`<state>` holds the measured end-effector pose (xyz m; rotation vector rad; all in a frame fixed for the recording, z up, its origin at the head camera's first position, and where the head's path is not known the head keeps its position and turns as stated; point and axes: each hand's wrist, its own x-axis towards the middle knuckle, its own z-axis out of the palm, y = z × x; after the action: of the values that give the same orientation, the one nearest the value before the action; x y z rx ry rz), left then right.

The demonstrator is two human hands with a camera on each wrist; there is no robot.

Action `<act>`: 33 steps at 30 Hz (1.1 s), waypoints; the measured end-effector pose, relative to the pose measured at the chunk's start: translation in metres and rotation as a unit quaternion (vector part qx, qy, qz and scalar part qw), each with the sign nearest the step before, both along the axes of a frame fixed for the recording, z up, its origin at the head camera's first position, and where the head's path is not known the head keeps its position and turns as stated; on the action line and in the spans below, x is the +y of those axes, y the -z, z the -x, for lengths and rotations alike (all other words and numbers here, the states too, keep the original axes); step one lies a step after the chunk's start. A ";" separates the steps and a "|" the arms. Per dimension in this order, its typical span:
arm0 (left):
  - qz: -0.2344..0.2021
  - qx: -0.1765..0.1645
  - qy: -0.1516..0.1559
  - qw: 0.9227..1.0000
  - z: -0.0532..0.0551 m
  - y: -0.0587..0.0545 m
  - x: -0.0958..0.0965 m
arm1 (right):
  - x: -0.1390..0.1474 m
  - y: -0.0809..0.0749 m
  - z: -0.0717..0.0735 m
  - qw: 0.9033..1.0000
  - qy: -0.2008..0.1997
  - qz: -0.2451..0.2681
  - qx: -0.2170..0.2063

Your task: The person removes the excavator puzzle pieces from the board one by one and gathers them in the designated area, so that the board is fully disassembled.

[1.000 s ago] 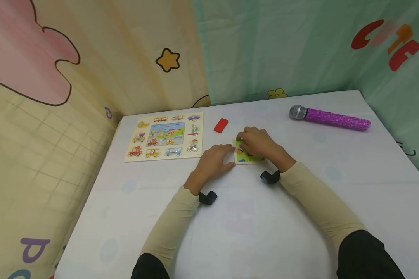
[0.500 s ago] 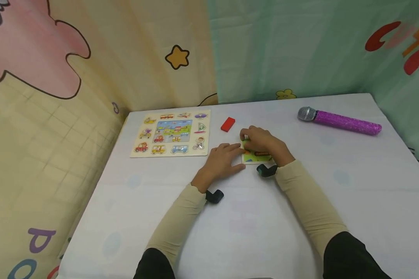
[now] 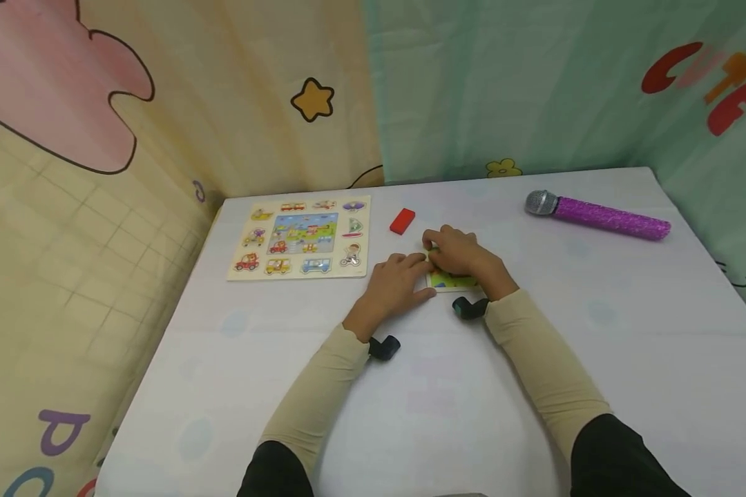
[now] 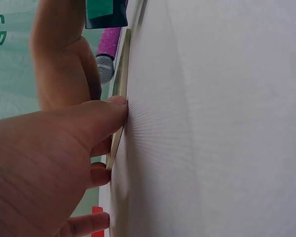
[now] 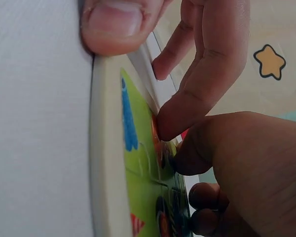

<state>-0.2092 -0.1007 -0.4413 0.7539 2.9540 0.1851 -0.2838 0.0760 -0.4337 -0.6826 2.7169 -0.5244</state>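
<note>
A small jigsaw puzzle (image 3: pixel 450 281) with a green picture and pale wooden border lies on the table between my hands. My left hand (image 3: pixel 390 286) holds its near left corner. In the right wrist view the left thumb (image 5: pixel 117 27) is at the border's edge, and a left finger touches the picture. My right hand (image 3: pixel 460 254) bends over the far part and covers much of it. Its thumb (image 5: pixel 192 153) meets the picture while its other fingertips curl at the far side. Any loose piece under them is hidden.
A larger wooden board (image 3: pixel 336 268) with vehicle pictures lies at the left. Behind the hands sits a red block (image 3: pixel 402 221). A purple glittery microphone (image 3: pixel 597 215) rests at the back right. Printed curtains (image 3: pixel 472 83) hang behind the table.
The whole head view has shifted slightly. The right hand has moved a little toward the left hand over the puzzle; the left hand keeps its place at the corner.
</note>
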 end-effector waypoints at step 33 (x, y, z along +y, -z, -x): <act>0.017 0.020 -0.004 1.000 -0.004 -0.001 0.004 | 0.003 0.002 0.015 0.993 -0.074 0.039 0.080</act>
<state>-0.2051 -0.0964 -0.4399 0.7501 2.9901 0.1210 -0.2988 0.0788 -0.4357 -0.9784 2.7732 -0.5652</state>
